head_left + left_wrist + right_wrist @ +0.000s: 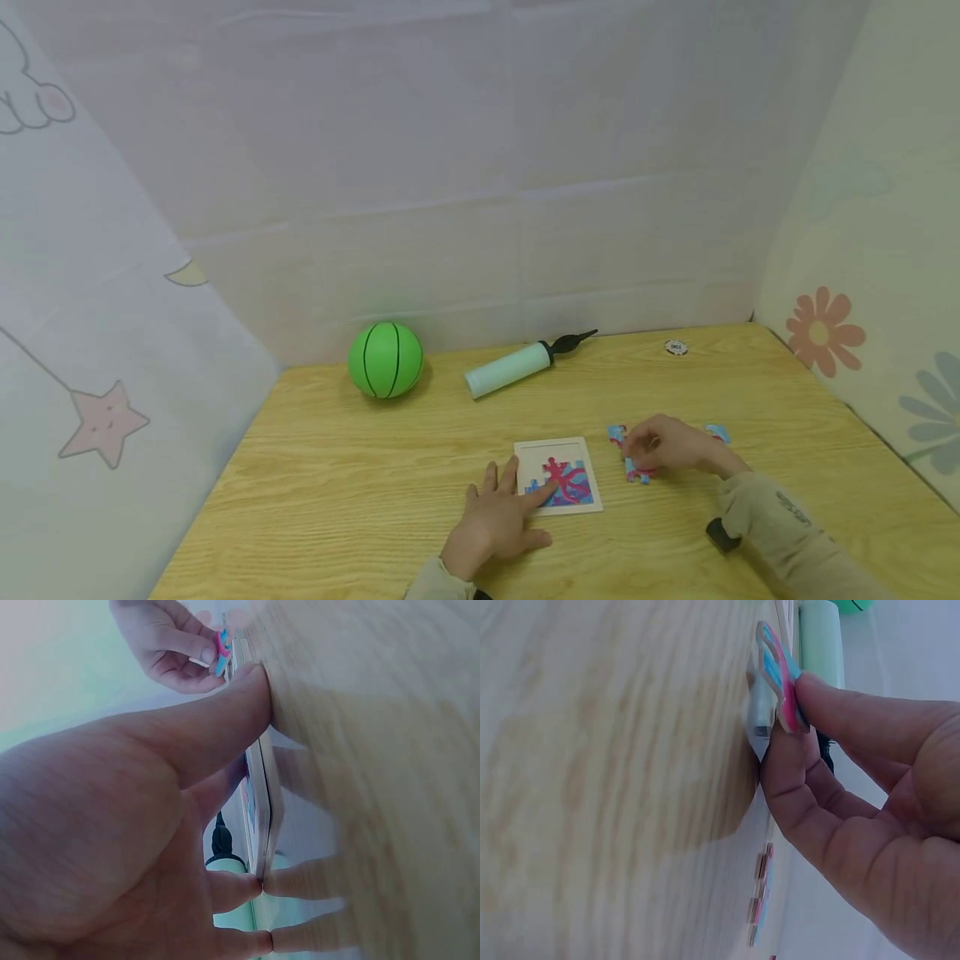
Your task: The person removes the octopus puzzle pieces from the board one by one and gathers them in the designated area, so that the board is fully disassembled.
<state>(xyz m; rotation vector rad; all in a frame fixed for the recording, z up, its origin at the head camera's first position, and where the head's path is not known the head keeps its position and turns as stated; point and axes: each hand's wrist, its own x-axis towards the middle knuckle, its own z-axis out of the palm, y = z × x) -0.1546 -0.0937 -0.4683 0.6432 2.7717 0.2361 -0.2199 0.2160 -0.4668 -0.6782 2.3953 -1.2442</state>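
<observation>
Wooden table (337, 483); one puzzle tray (534, 458); two hands (493, 518) (673, 443)

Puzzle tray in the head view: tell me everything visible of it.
The puzzle tray is a pale, squarish board with a raised rim, apparently wooden. It lies flat on the table, partly filled: fitted pieces show a pink-red figure on blue, the upper left bare. The left hand has its index finger across the left rim, on the pieces.
</observation>
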